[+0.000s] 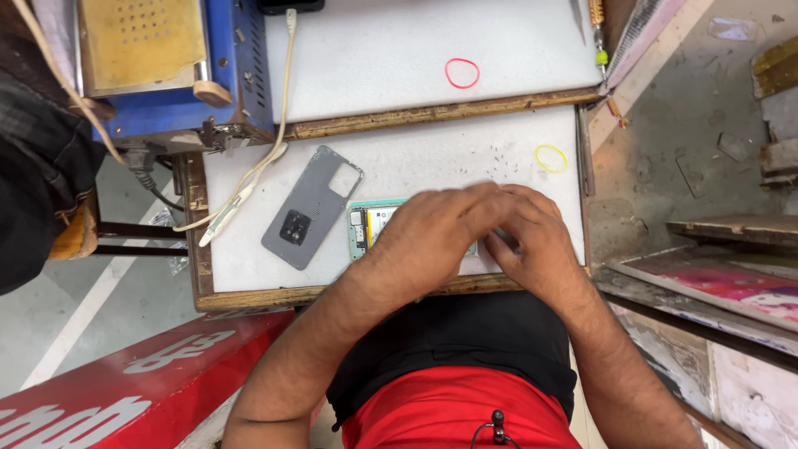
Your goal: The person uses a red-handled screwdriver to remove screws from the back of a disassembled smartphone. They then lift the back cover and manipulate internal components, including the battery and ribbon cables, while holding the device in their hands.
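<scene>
An opened phone [370, 226] with a pale green frame lies on the white work surface [465, 154], its insides showing at the left end. My left hand [436, 233] lies flat over most of it, fingers pressed down. My right hand [532, 237] rests at the phone's right end, fingers curled onto it and touching the left fingertips. What the fingers pinch is hidden. A grey back cover [312, 206] with a camera cut-out lies apart, to the left of the phone.
A yellow rubber band [551, 158] and tiny screws [507, 162] lie behind my hands. A red rubber band [462, 73] sits on the far board. A white cable [249, 179] trails from a blue machine [179, 66] at far left. The table's wooden edge [274, 297] runs in front.
</scene>
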